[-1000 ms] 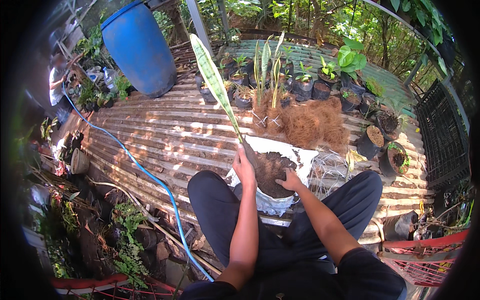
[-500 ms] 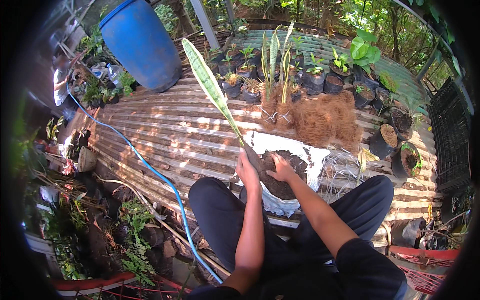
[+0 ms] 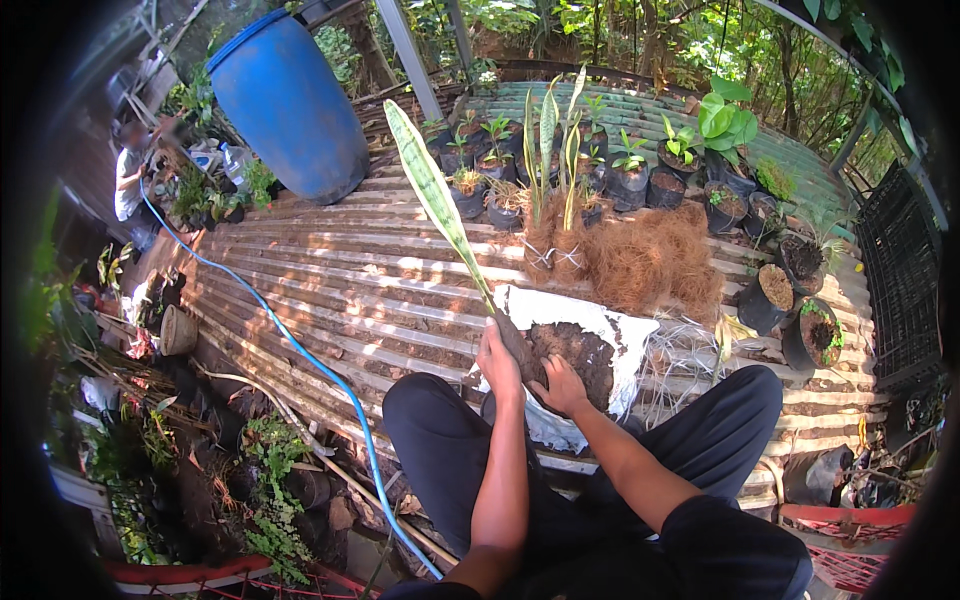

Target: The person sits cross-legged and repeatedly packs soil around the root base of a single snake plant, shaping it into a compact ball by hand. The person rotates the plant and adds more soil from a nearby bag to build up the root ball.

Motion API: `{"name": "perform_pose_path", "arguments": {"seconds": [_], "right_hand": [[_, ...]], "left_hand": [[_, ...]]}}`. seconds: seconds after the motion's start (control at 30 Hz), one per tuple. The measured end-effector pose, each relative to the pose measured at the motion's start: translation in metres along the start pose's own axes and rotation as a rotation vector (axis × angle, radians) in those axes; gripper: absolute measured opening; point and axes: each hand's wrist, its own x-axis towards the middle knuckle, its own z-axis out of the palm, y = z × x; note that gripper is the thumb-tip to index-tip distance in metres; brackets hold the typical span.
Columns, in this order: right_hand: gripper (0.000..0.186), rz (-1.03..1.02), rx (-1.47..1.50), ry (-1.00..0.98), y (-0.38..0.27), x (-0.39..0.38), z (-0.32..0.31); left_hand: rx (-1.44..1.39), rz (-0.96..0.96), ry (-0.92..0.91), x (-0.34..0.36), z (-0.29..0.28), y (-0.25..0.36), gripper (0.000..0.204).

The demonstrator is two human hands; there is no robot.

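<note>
My left hand (image 3: 499,365) is wrapped round the dark, soil-caked base (image 3: 520,350) of a snake plant cutting. The cutting's single long leaf (image 3: 437,196), green with pale yellow edges, leans up and to the left. Beside that base, my right hand (image 3: 561,386) rests its outstretched fingers on the dark soil (image 3: 578,352), close to or touching the soil-caked lump. The soil lies on an opened white sack (image 3: 632,345) in front of my crossed legs.
Two snake plants with fibre-wrapped bases (image 3: 554,248) stand beyond the sack, next to loose brown coconut fibre (image 3: 650,258). White strings (image 3: 676,362) lie right. Potted plants (image 3: 627,185) line the back. A blue barrel (image 3: 290,110), blue hose (image 3: 300,345) and a person (image 3: 130,185) are left.
My right hand has drawn back over the soil toward me and the soil-caked base. The left hand keeps its hold on the cutting. The whole view has shifted slightly.
</note>
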Motion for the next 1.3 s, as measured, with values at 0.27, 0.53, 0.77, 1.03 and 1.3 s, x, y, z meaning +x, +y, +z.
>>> {"name": "perform_pose_path", "arguments": {"seconds": [0.27, 0.53, 0.77, 1.03, 1.3], "right_hand": [[0.037, -0.048, -0.157, -0.025, 0.003, -0.039, -0.009], [0.039, -0.071, -0.308, -0.049, 0.008, -0.031, -0.021], [0.054, 0.118, -0.222, 0.006, 0.024, 0.014, -0.079], [0.076, 0.529, 0.265, -0.242, 0.007, 0.041, -0.128], [0.075, 0.508, 0.799, -0.296, 0.009, 0.032, -0.149]], "left_hand": [[-0.033, -0.015, -0.035, -0.011, 0.004, 0.004, 0.049], [-0.031, -0.01, -0.085, -0.015, -0.003, 0.007, 0.048], [0.033, 0.047, -0.084, -0.016, -0.008, 0.01, 0.051], [0.02, 0.012, -0.112, -0.017, -0.003, 0.004, 0.052], [0.036, -0.03, -0.109, -0.018, -0.005, 0.002, 0.053]]}}
